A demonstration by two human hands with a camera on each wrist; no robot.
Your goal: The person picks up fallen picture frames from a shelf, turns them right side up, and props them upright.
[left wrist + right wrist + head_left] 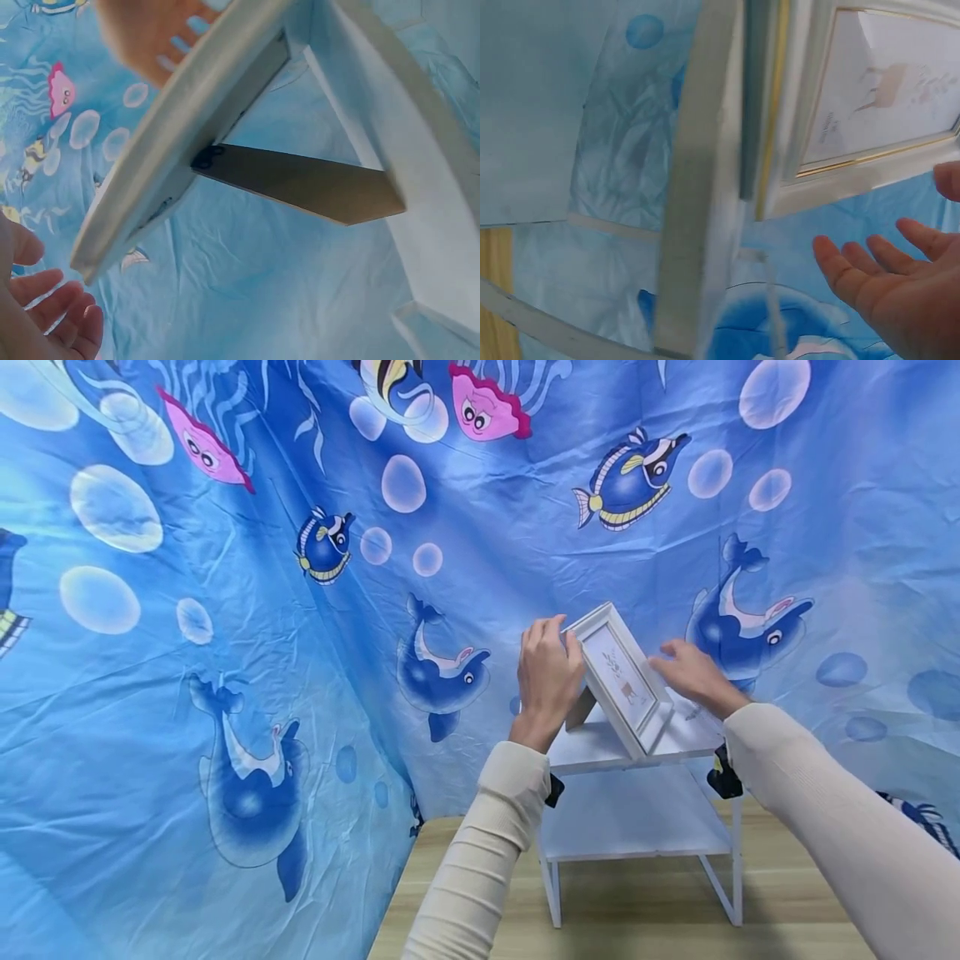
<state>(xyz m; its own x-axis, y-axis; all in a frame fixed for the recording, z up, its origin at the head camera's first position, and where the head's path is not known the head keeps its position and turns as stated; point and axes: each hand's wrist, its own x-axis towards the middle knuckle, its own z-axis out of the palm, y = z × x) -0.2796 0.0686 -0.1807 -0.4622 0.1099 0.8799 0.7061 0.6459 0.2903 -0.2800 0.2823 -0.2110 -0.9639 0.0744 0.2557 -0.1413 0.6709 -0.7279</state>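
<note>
A white picture frame [618,681] with thin gold lining and a small plant-like print inside stands tilted back on a white table [592,747]. Its brown prop leg [300,184] slants from the back of the frame down to the tabletop. My left hand [549,672] is at the frame's upper left edge; in the left wrist view its relaxed fingers [71,319] are a little apart from the frame. Beside the right edge is my right hand [693,672]. Seen from the right wrist, that palm is turned up, fingers [844,270] loosely bent and separate from the frame.
Below the tabletop the table has a lower white shelf [637,814] and thin white legs [555,893]. A blue sea-print curtain [247,610] hangs behind and along the left. The floor [442,877] is light wood.
</note>
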